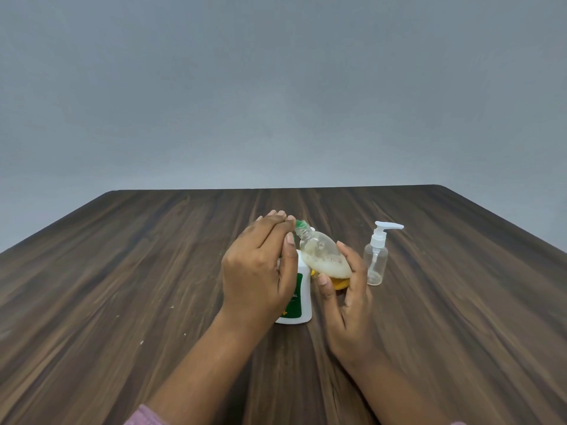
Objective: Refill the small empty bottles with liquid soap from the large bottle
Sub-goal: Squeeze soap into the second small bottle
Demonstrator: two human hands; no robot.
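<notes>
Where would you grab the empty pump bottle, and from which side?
Grip the pump bottle round its clear body, below the collar, probably from the view's right: it stands upright, that side is open, and the right hand holding the soap bottle crowds its left.

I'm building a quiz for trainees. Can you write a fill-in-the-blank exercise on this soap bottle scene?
1. The tilted clear bottle held by the right hand has a cap coloured ____.
2. The pump bottle standing upright at the right looks ____ inside.
3. The white bottle stands partly hidden behind the ____ hand.
Missing words: green; empty; left.
</notes>
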